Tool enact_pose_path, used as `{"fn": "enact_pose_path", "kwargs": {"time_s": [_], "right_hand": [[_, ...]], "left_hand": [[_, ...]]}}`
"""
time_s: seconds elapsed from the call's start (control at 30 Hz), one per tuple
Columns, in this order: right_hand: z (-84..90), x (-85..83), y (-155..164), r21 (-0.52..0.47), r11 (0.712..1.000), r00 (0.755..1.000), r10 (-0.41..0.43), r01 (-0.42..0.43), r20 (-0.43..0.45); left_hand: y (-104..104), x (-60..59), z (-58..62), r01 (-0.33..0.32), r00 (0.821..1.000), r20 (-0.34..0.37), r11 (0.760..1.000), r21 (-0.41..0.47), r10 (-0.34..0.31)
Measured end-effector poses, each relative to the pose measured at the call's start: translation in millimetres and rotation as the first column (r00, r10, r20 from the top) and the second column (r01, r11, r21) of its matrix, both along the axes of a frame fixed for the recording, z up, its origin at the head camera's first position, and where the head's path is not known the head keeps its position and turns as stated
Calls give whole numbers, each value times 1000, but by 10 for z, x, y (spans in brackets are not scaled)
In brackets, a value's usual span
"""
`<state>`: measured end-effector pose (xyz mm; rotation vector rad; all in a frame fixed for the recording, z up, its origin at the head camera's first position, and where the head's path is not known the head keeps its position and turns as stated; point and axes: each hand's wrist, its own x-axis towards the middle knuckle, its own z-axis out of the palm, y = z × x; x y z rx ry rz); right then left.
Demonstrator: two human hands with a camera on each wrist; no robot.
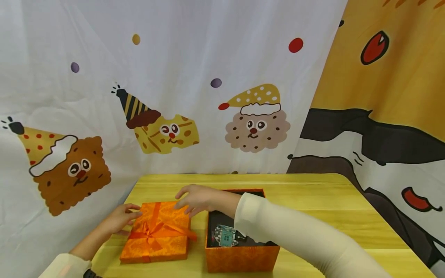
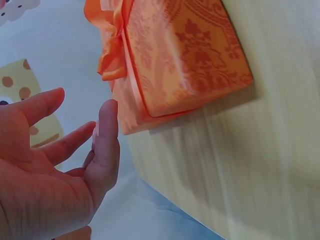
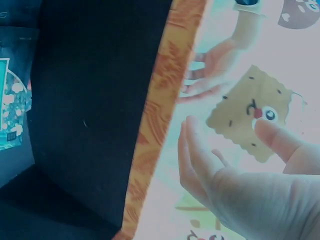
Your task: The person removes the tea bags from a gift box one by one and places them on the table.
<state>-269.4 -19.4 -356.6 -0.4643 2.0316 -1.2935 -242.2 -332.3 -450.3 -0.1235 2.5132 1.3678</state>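
An orange patterned gift-box lid (image 1: 170, 249) with a ribbon bow (image 1: 147, 233) lies on the table, left of the middle. My left hand (image 1: 121, 219) is beside its left edge, fingers spread and slightly bent; the left wrist view shows a gap between this hand (image 2: 65, 165) and the orange lid (image 2: 185, 60). My right hand (image 1: 196, 197) hovers around the lid's far right corner with loose fingers and nothing in them. Beneath my right forearm stands the orange box (image 1: 241, 259), its top uncovered and its inside black. A clear packet with a teal label (image 1: 227, 236) lies inside.
The pale wooden table (image 1: 313, 216) extends beyond the box to the right. Behind it hangs a white cloth (image 1: 194, 46) printed with cartoon snacks in party hats. My right sleeve (image 1: 299, 231) covers part of the box's right side.
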Motion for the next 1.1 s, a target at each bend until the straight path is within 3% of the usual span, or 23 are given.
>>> {"fn": "enact_pose_path", "kwargs": {"time_s": [0.23, 0.6, 1.1], "right_hand": [[156, -27, 195, -80, 996, 999, -27, 30, 36], [294, -110, 637, -111, 993, 999, -36, 36, 7], [309, -142, 1179, -134, 987, 996, -93, 92, -5]], "left_hand": [[72, -14, 103, 15, 1000, -23, 999, 40, -14], [325, -51, 266, 40, 998, -52, 997, 62, -37], [684, -127, 439, 79, 994, -81, 995, 66, -74]]}}
